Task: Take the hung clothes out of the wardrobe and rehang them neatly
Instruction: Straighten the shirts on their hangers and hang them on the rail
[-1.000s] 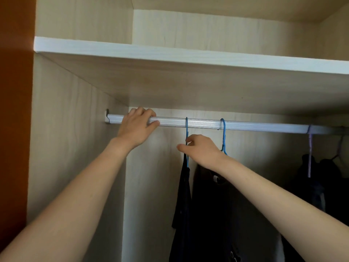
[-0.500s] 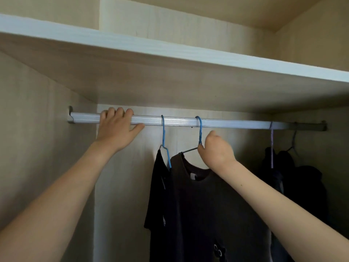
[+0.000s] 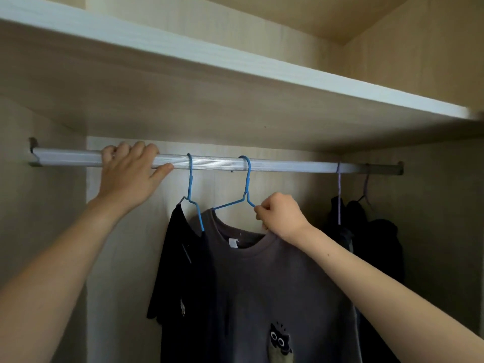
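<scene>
A silver rail (image 3: 214,164) runs across the wardrobe. My left hand (image 3: 128,176) grips it near its left end. Two blue wire hangers hang from the rail. The left blue hanger (image 3: 190,191) carries a black T-shirt (image 3: 180,260) turned edge-on. The right blue hanger (image 3: 246,188) carries a grey T-shirt (image 3: 272,294) with a small cat print, facing me. My right hand (image 3: 280,217) pinches that hanger's right shoulder wire at the grey shirt's collar.
Dark garments (image 3: 366,239) hang on a purple hanger (image 3: 339,195) and another hanger at the rail's right end. A white-edged shelf (image 3: 235,66) sits close above the rail. Wardrobe side walls close in left and right.
My right hand has slid down from the hook of the right blue hanger to its shoulder wire at the collar. The grey shirt has turned more towards me. My left hand stays on the rail.
</scene>
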{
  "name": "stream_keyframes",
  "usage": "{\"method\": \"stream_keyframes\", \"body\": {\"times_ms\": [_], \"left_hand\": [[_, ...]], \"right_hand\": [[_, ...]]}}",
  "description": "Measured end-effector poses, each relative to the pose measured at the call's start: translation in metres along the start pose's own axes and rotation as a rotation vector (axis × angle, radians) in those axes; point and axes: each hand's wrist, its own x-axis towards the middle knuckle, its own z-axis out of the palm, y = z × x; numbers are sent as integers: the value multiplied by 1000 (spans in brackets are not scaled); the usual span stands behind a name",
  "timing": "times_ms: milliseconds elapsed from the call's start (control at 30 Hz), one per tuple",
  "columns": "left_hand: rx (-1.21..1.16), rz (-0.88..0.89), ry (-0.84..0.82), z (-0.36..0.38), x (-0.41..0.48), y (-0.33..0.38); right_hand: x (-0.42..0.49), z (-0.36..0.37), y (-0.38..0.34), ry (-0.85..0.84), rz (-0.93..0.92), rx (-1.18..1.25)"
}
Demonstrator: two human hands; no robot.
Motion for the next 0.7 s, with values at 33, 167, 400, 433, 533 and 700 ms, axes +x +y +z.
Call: {"method": "stream_keyframes", "body": {"times_ms": [33, 167, 400, 433, 533, 700], "left_hand": [[-5, 3, 2, 0, 0, 0], [1, 18, 16, 2, 0, -1], [-16, 0, 78, 3, -1, 1], [-17, 1, 86, 4, -1, 1], [-25, 2, 66, 10, -1, -3], [-23, -4, 47, 16, 1, -7]], "right_hand": [[3, -1, 3, 20, 10, -19], [7, -10, 22, 107, 120, -108], [9, -34, 70, 107, 233, 75], [9, -40, 77, 153, 237, 103], [8, -63, 101, 271, 255, -113], [4, -66, 140, 4, 536, -47]]}}
